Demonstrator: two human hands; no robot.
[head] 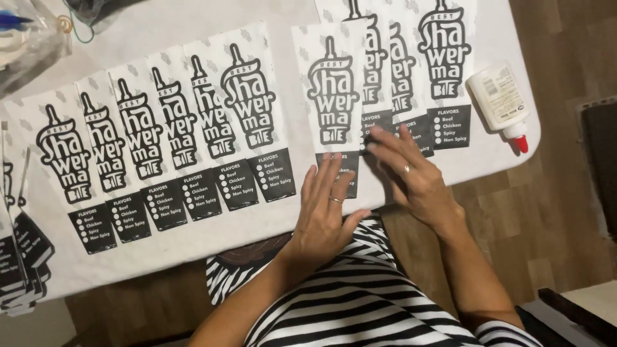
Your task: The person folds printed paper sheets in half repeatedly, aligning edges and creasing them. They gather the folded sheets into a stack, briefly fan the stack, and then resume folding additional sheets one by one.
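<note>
1. Left hand (324,209) and right hand (411,170), fingers flat and open, press a printed paper sleeve (332,96) at the table's (257,225) near edge.
2. Overlapping sleeve rows (180,135) flank it.
3. A glue bottle (500,99) lies near the right corner.

Looks like a home craft setup: white cloth-covered table (193,241) on wood-plank flooring (514,218), rows of printed black-and-white paper sleeves (247,109), a white red-capped glue bottle (500,101).
</note>
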